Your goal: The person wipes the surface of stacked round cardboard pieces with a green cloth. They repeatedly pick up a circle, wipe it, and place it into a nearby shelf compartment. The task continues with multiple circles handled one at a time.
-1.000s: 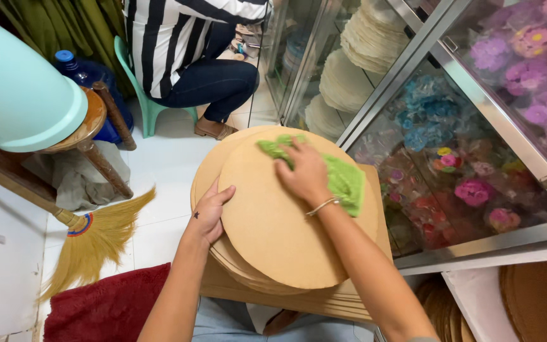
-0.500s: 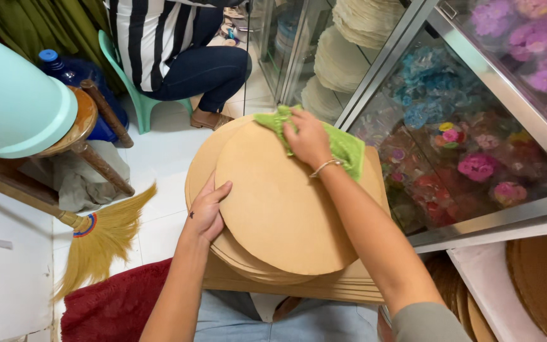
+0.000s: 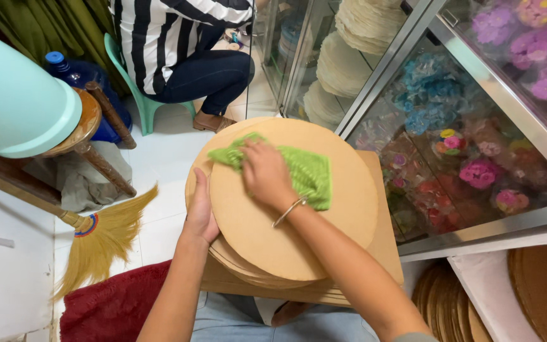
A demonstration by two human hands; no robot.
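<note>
Right hand [image 3: 265,175] presses green cloth [image 3: 305,174] flat on round board [image 3: 299,221]; left hand [image 3: 201,212] grips its edge, beside flower-filled glass case [image 3: 470,158]

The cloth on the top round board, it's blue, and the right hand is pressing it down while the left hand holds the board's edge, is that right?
Not quite: the cloth is green, not blue, as the head view shows. The rest holds: the right hand presses it flat on the top round board, and the left hand holds the board's edge.
</note>
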